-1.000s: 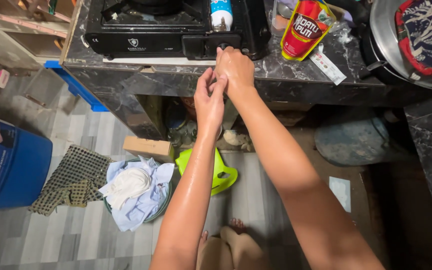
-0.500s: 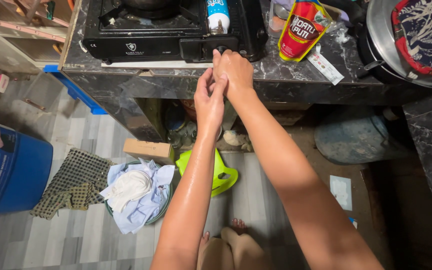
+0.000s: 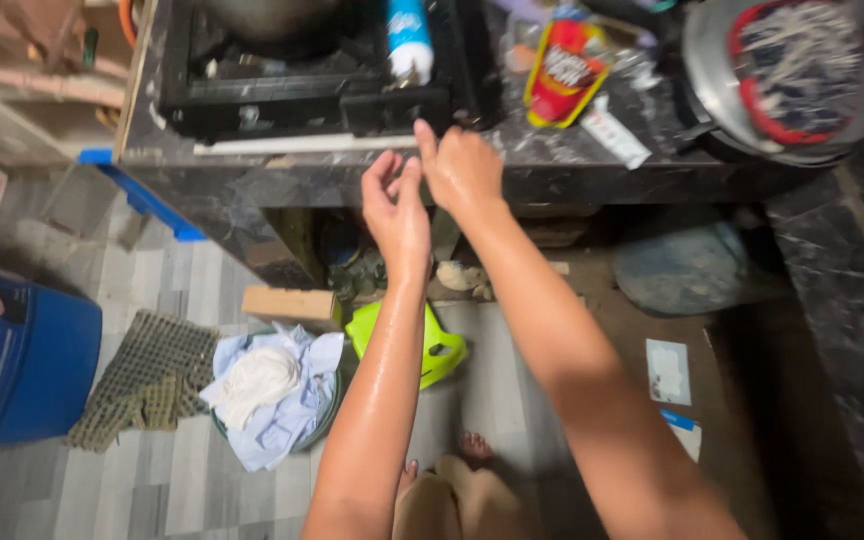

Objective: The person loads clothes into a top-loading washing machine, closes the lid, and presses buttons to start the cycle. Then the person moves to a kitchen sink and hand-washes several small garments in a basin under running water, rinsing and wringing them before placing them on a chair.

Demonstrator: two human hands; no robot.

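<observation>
Both hands have slid a bit left and lower along the front of the black portable stove (image 3: 302, 80) since half a second ago, and the whole view is blurrier now. Right hand (image 3: 462, 165) sits at the stove's front right corner, fingers curled into a loose fist, thumb pointing up toward the stove's control panel; I can't tell if that grip actually has anything in it. Left hand (image 3: 394, 205) is just below and left of it, fingers half open, fingertips touching the right hand, holding nothing I can see.

Around the stove: a white and blue gas canister (image 3: 408, 35) lies in its right side bay, just above the right hand. Right of the stove there's a red pouch (image 3: 562, 70) leaning up, a small white sachet (image 3: 614, 132) lying flat next to it, and further right a big metal pot (image 3: 752, 90) with a red and dark blue cloth in it.

It all sits on a dark marble-look surface (image 3: 572, 165). Below the stove is grey plank floor (image 3: 152, 480), with a lime green plastic scoop (image 3: 437, 350), a basin of pale blue and white laundry (image 3: 272, 390), a checked rag (image 3: 147, 375) and, far left, a blue barrel (image 3: 27, 370). Bare feet (image 3: 452, 470) show at the bottom.
</observation>
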